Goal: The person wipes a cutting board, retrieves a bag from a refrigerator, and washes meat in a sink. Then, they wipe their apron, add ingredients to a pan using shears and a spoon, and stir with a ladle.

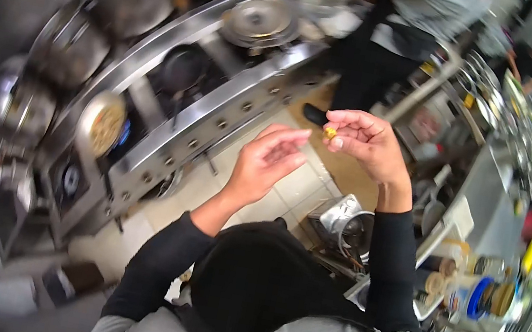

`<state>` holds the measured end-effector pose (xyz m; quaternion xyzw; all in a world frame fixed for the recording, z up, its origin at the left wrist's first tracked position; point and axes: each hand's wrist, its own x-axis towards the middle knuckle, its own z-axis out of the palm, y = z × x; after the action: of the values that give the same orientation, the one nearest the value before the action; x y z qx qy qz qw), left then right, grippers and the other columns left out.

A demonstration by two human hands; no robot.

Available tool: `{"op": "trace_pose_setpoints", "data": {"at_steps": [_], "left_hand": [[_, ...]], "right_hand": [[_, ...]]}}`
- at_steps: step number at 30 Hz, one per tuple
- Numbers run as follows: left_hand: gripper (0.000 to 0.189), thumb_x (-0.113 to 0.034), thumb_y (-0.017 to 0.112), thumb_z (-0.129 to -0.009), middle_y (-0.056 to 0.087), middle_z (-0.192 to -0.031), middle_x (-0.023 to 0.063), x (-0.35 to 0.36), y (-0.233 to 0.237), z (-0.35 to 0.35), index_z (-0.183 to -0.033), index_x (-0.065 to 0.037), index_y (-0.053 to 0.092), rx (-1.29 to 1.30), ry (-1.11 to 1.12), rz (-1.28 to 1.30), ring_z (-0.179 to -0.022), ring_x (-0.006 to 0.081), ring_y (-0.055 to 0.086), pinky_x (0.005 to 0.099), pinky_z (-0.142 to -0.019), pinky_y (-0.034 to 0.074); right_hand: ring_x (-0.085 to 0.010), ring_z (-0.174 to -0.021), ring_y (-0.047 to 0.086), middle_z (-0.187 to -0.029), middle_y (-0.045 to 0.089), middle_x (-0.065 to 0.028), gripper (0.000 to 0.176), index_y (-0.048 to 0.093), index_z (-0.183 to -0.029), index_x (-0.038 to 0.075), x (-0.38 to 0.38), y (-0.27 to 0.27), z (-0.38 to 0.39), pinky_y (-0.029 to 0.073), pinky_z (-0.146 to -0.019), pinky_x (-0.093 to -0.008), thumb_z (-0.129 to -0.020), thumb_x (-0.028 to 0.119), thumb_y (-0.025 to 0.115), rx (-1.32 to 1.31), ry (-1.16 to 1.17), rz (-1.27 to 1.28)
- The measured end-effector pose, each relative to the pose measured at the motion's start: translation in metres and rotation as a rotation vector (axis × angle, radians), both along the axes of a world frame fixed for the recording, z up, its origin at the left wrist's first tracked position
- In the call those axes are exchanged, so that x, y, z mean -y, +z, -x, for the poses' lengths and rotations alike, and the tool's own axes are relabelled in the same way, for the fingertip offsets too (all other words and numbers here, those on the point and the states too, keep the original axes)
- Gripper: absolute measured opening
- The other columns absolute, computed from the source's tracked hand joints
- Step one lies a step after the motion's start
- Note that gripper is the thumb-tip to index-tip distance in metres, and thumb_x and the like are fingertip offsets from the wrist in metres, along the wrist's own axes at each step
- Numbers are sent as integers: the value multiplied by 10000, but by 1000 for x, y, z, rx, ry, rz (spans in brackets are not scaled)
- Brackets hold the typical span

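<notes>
My right hand [372, 148] pinches a small yellow piece [329, 133], perhaps a bit of food, between thumb and fingertips; its exact kind is too small to make out. Just left of it, my left hand [264, 166] is raised with nothing in it, thumb and fingers apart. Both hands are in mid-air in front of my chest, above the tiled floor [252, 205], between the stove and the counter. The left fingertips are near the yellow piece but do not touch it.
A steel stove [204, 134] runs along the left. On it are a pan of brownish food [106, 128] over a blue flame, and a dark pan [184, 69]. Another person [371, 56] stands ahead. Jars [442, 266] and utensils crowd the right counter [492, 213].
</notes>
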<state>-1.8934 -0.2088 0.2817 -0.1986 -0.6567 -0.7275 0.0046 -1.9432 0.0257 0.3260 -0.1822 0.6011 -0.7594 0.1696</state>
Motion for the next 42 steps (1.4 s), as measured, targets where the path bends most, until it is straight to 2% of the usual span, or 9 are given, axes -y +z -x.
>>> {"op": "trace_pose_setpoints", "data": {"at_steps": [9,15,19,21,22,25,27,30,42], "left_hand": [[268,-41,666,-932,559,-1201,72,198,-36,-60,-1196,10,664,1,194,-16,-1035,134,609,268,-829,511],[188,-57,670,-929,688,-949,52,278,-85,-110,-1110,-5,665,386,247,-354,-844,115,656,259,-764,537],[166,-58,669,-925,675,-941,42,309,-117,-124,-1087,-27,649,372,422,-503,-826,112,621,289,-768,515],[155,-15,658,-926,663,-987,51,321,-126,-125,-1078,-37,634,329,441,-551,-862,135,633,292,-781,515],[155,-9,661,-924,661,-999,51,323,-126,-126,-1073,-39,633,316,454,-556,-865,136,633,292,-787,517],[168,0,670,-917,658,-1028,53,322,-122,-126,-1076,-36,629,356,531,-495,-874,138,631,290,-802,520],[178,-1,677,-913,662,-1026,46,319,-122,-125,-1083,-33,636,328,553,-484,-879,126,628,278,-805,519],[207,-5,693,-903,671,-1022,32,313,-114,-124,-1105,-30,652,282,607,-415,-887,99,619,254,-803,516],[242,-34,648,-939,667,-1052,49,308,-115,-130,-1181,-24,634,338,518,-636,-893,125,624,284,-820,518]], "right_hand": [[-159,-890,649,-1006,576,-60,356,507,-1084,30,234,-45,-15,586,-792,-319,-821,-91,714,105,376,-52],[-146,-823,647,-922,585,-42,239,541,-1004,51,324,-68,-48,577,-727,-289,-850,-46,695,334,418,-106],[-216,-839,681,-1043,641,-99,214,590,-1007,45,308,-219,-21,588,-778,-341,-827,-18,686,429,455,-217],[-315,-857,689,-1062,693,-109,297,645,-1072,64,318,-236,-30,565,-821,-398,-780,21,679,-449,682,-1301],[-408,-879,662,-1055,719,-99,415,671,-1137,112,311,-233,-46,526,-845,-465,-729,34,661,-533,607,-992],[-303,-814,681,-954,731,-70,334,688,-1137,90,340,-206,-39,541,-778,-396,-805,63,669,-548,585,-796],[-169,-782,654,-947,702,-51,213,687,-1073,37,368,-156,-40,542,-749,-309,-892,150,694,254,576,-425],[-86,-770,606,-883,667,-28,232,683,-1014,10,392,-121,-51,519,-727,-252,-940,230,698,416,485,-237],[-88,-702,574,-832,658,-37,65,646,-905,38,399,-119,-59,468,-649,-231,-927,94,621,502,498,-114]]}}
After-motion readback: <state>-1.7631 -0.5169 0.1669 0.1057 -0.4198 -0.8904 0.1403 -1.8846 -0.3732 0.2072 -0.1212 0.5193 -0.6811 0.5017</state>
